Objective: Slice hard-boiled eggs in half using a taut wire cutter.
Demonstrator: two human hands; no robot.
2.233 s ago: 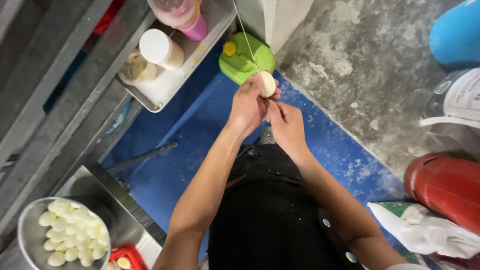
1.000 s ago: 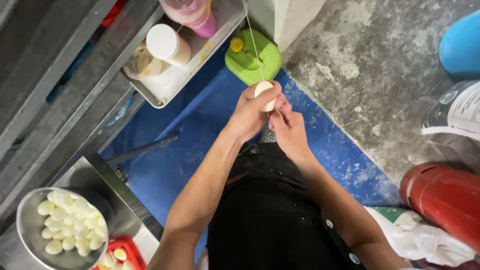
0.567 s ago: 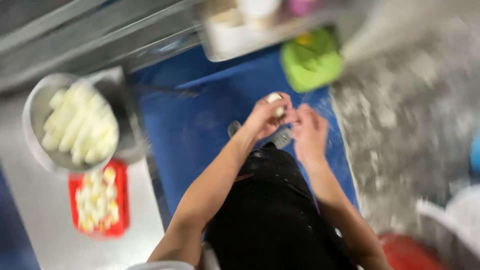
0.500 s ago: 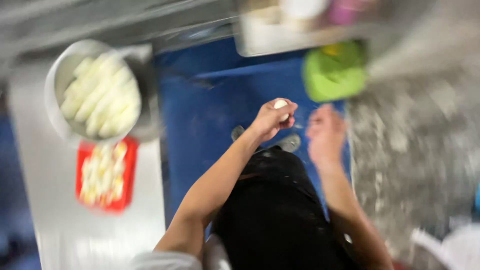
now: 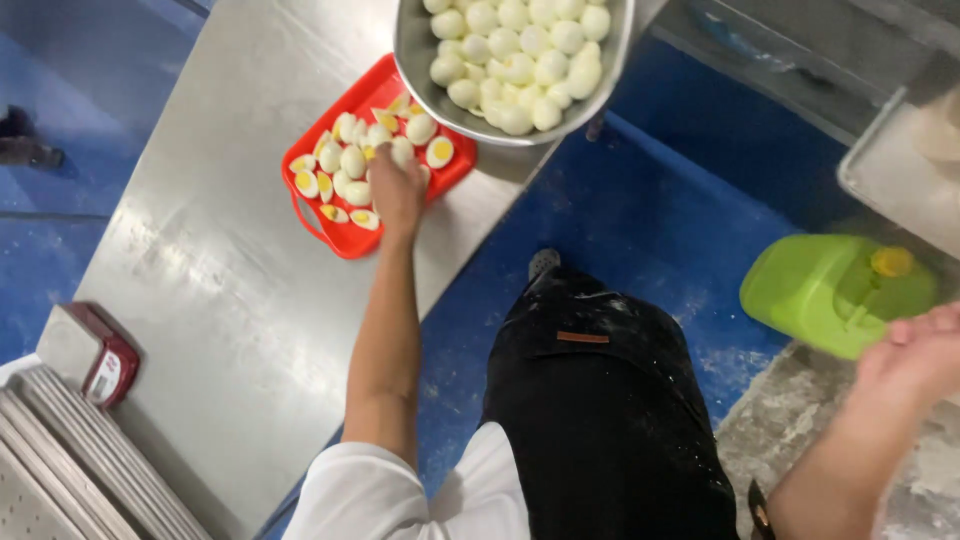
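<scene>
The left hand (image 5: 397, 190) reaches out over the red tray (image 5: 345, 232) on the steel counter (image 5: 230, 300), fingers curled down among the halved eggs (image 5: 345, 160) (whether it pinches one, I cannot tell). Just beyond that hand sits a metal bowl (image 5: 420, 60) of whole peeled eggs (image 5: 520, 50). The right hand (image 5: 915, 350) hangs loosely spread, well apart, beside a green container (image 5: 820, 290) on the floor.

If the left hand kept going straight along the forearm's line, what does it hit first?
The left hand is already over the halved eggs in the red tray. Going straight on, it would likely meet the metal bowl of peeled eggs overhanging the tray, though depth is unclear.
</scene>
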